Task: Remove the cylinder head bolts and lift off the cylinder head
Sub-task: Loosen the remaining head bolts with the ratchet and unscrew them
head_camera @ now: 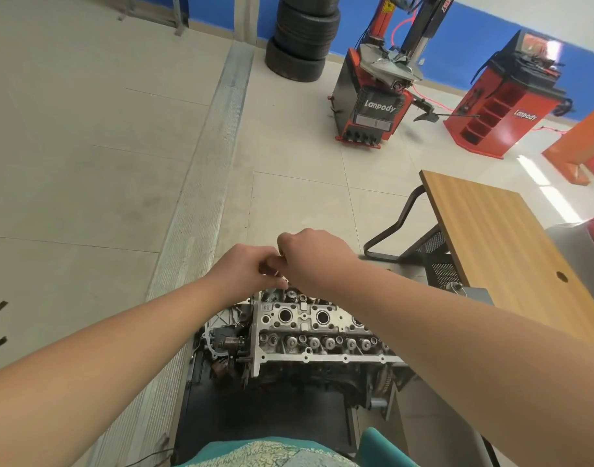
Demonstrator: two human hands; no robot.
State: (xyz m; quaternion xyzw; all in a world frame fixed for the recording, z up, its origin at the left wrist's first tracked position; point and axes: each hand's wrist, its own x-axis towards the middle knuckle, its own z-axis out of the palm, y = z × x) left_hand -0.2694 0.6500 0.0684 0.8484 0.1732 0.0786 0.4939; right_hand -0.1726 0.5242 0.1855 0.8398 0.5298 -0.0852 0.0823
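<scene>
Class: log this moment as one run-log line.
hands: left and right together, fingers curled, at far edge of cylinder head | held item: unclear | head: still seated on engine

The bare silver aluminium cylinder head [317,326] sat flat on top of the dark engine block [309,382], valve springs and round plug wells exposed.

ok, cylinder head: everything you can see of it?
The cylinder head is bare cast metal, silvery, valve cover off. It lies level on the engine below the person. Round wells run along its middle, with rows of valve springs on either side. Its right end is hidden by the right forearm. Both hands, left hand and right hand, meet with curled fingers over its far edge; what they hold is unclear.
</scene>
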